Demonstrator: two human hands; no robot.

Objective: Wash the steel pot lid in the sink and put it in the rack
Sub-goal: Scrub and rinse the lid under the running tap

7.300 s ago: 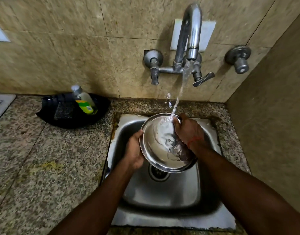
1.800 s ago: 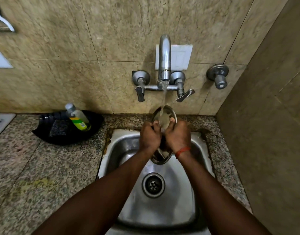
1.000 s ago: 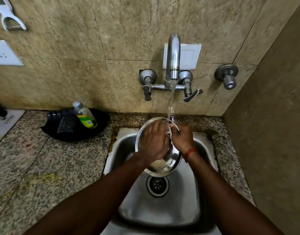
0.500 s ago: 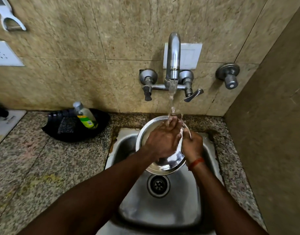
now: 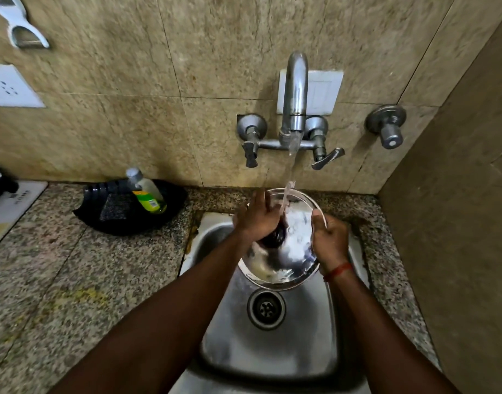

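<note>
The round steel pot lid [image 5: 296, 253] is held tilted over the steel sink [image 5: 269, 354], its top face with a dark knob towards me. Water from the tap [image 5: 294, 92] runs onto its upper part. My right hand [image 5: 329, 241] grips the lid's right rim. My left hand [image 5: 258, 217] lies flat on the lid's left side by the knob, fingers stretched towards the stream. No rack is in view.
A black tray [image 5: 130, 220] with a scrub pad and a soap bottle [image 5: 147, 191] sits on the granite counter [image 5: 73, 280] left of the sink. A tiled wall rises close on the right. The drain [image 5: 266, 308] lies below the lid.
My left hand has slid to the lid's left side, baring the dark knob and wet face. My right hand now grips the right rim, and the lid sits a little flatter.
</note>
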